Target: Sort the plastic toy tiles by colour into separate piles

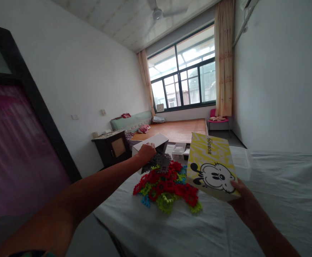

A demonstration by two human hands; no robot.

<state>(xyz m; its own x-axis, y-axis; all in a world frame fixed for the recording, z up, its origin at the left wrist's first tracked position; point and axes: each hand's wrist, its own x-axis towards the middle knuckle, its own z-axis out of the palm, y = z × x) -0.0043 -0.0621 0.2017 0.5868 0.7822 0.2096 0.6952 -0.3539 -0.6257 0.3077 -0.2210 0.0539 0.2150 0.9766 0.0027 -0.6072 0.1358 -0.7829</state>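
Note:
My left hand (146, 152) is closed at the near edge of an open white box (151, 140), its fingers apparently wrapped round the rim; they are partly hidden. Grey toothed plastic pieces (163, 162) show just below that hand, at the box's mouth. In my right hand (237, 194) is a yellow and white box (212, 166) with a cartoon dog and the word BOBDOG on it, gripped at its lower right corner and held tilted. Between the hands lies a heap of red, green and blue interlocking plastic pieces (168, 187) on a pale cloth.
A clear plastic container (179, 150) stands behind the heap. Another translucent container (241, 162) is partly hidden by the yellow box. The pale cloth (279, 200) stretches to the right. Farther back are a dark cabinet (110, 150), a bed (177, 130) and a pink chair (218, 121).

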